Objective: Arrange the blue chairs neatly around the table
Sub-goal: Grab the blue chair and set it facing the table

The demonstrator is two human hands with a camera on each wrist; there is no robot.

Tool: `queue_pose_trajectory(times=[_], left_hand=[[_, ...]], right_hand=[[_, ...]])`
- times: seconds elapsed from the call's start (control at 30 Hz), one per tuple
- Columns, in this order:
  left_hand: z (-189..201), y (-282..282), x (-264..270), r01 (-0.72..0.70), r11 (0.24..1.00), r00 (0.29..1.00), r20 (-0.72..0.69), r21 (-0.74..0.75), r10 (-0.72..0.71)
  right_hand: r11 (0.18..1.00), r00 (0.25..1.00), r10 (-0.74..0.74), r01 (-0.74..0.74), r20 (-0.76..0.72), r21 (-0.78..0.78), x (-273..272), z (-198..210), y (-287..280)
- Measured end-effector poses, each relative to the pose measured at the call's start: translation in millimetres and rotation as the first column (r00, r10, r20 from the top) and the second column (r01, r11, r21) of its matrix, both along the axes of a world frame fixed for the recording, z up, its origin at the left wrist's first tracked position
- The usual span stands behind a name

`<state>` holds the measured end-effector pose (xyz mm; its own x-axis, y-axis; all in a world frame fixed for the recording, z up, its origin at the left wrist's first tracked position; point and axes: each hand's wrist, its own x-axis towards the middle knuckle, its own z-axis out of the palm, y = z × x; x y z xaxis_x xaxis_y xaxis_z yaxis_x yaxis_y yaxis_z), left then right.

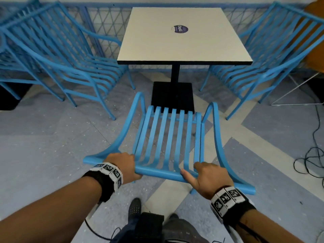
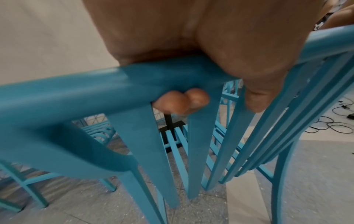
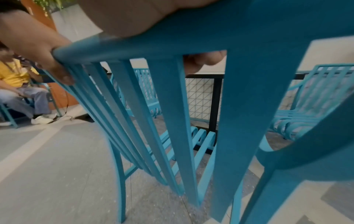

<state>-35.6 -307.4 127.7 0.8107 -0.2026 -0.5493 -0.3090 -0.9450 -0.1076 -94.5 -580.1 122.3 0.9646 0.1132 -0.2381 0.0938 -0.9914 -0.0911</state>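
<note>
A blue slatted chair (image 1: 166,137) stands in front of me, its seat facing the square white table (image 1: 182,35). My left hand (image 1: 125,165) grips the chair's top back rail (image 1: 157,172) near its left end; in the left wrist view the fingers (image 2: 182,101) curl under the rail (image 2: 95,91). My right hand (image 1: 205,176) grips the same rail near its right end, with the thumb lying along it; in the right wrist view the fingers (image 3: 203,60) wrap round the rail (image 3: 172,45). A second blue chair (image 1: 70,55) stands at the table's left and a third (image 1: 273,55) at its right.
The table's black post and base plate (image 1: 172,95) lie just beyond the held chair's seat. A blue mesh fence (image 1: 105,20) runs behind. Black cables (image 1: 313,155) lie on the floor at right. A seated person (image 3: 21,91) is off to one side.
</note>
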Motion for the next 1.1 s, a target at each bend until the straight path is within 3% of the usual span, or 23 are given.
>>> queue_pose_trajectory(times=[0.23, 0.47, 1.1], left_hand=[[1, -6, -7, 0.044, 0.998, 0.999, 0.021, -0.041, -0.043], [-1, -25, 26, 0.072, 0.990, 0.997, 0.034, -0.123, -0.068], [-9, -65, 172, 0.098, 0.984, 0.988, 0.132, -0.145, -0.079]], right_hand=[[0.968, 0.964, 0.249, -0.244, 0.092, -0.064, 1, -12, -15], [0.977, 0.973, 0.211, -0.207, 0.092, -0.050, 47, -7, -38], [0.978, 0.985, 0.172, -0.170, 0.004, -0.124, 201, -1, -83]])
